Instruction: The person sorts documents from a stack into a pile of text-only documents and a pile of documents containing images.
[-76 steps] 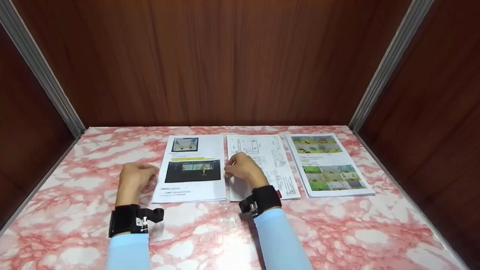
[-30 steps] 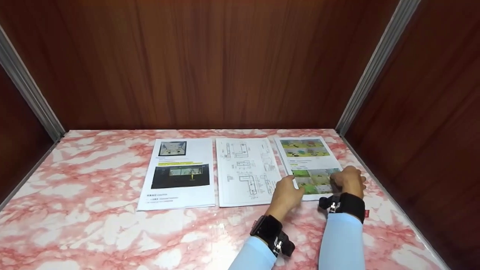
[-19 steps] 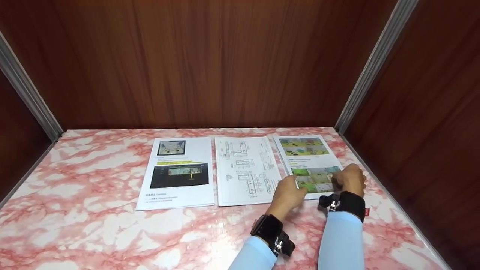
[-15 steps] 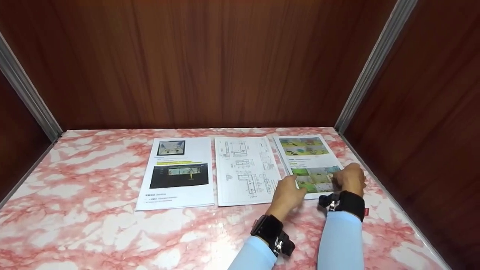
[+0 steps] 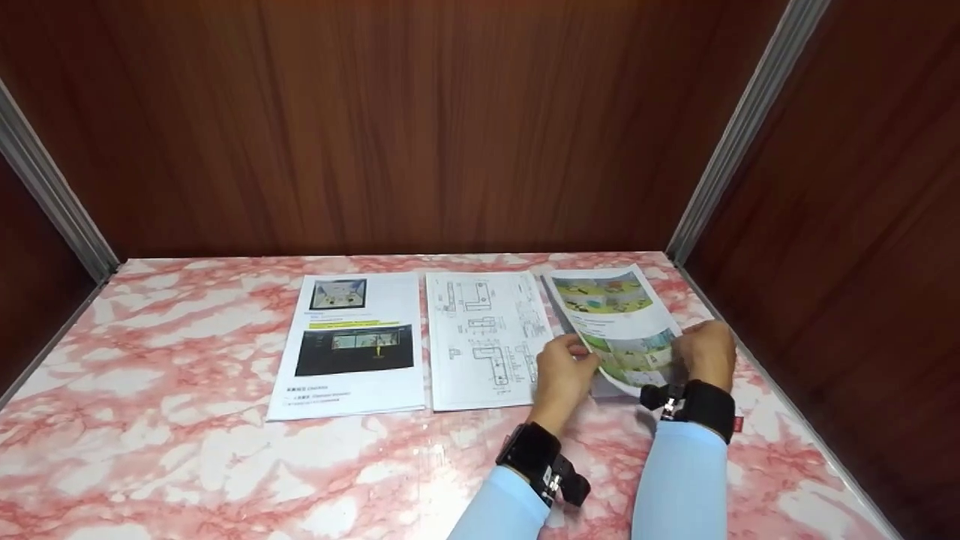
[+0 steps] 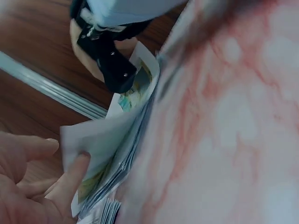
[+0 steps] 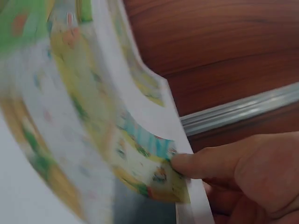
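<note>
On the right of the pink marbled table, a stack of papers printed with colour pictures has its near end raised and bowed. My right hand pinches its right edge; in the right wrist view the thumb lies on the printed face, with other fingers behind the edge. My left hand is at the lifted left edge, fingers curled. Seen from the left wrist, one finger overlaps the raised page, and more layered sheets show below. The exact left grip is partly hidden.
Left of that stack lies a stack with line drawings, close by my left hand. Farther left is another stack with a dark picture. A brown wood-grain wall closes the back, with metal posts at the corners.
Both hands have moved from the left stack to the right one. Over the last half second the right stack's near end has risen and bowed, and my left fingers have curled at its edge.
</note>
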The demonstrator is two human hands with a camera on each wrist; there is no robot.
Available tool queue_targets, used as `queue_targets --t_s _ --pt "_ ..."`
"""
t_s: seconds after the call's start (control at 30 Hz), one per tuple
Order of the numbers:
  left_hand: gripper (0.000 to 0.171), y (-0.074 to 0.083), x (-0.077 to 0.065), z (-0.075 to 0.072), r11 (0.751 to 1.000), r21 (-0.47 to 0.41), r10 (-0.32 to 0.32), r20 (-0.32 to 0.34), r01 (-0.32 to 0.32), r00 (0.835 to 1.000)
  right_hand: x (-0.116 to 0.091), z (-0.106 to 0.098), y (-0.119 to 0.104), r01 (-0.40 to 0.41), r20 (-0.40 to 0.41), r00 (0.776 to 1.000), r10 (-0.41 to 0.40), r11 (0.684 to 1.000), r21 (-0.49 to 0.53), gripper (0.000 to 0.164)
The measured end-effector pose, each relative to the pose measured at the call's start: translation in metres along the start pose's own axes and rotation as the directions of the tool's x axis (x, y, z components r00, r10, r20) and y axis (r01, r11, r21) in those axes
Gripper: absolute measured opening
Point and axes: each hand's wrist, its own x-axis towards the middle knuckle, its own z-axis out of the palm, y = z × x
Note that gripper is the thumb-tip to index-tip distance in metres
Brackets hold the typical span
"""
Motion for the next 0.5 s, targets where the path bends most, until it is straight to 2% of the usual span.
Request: queue_targets --t_s 0.13,0.23,0.37,0.5 --pt "0.037 -0.003 0.000 -0.002 1.000 -0.013 -0.014 -0.024 0.014 1.000 -0.005 -0.011 0.001 -0.009 0.120 0.993 -0.001 0.996 0.089 0.033" --pt "0.034 -0.004 0.000 -0.003 0.998 0.065 -0.003 -0.038 0.005 0.999 -0.005 -0.018 0.003 -0.026 0.176 0.984 0.003 0.991 0.128 0.031" --pt "0.026 -0.002 0.000 -0.004 0.995 0.095 0.002 -0.047 0.002 0.999 -0.005 -0.026 0.004 -0.034 0.201 0.980 0.010 0.993 0.115 0.034" --pt "0.018 -0.001 0.002 -0.007 0.999 0.053 0.008 -0.045 -0.005 0.999 -0.009 -0.032 0.000 -0.007 0.185 0.983 -0.008 0.997 0.082 0.040"
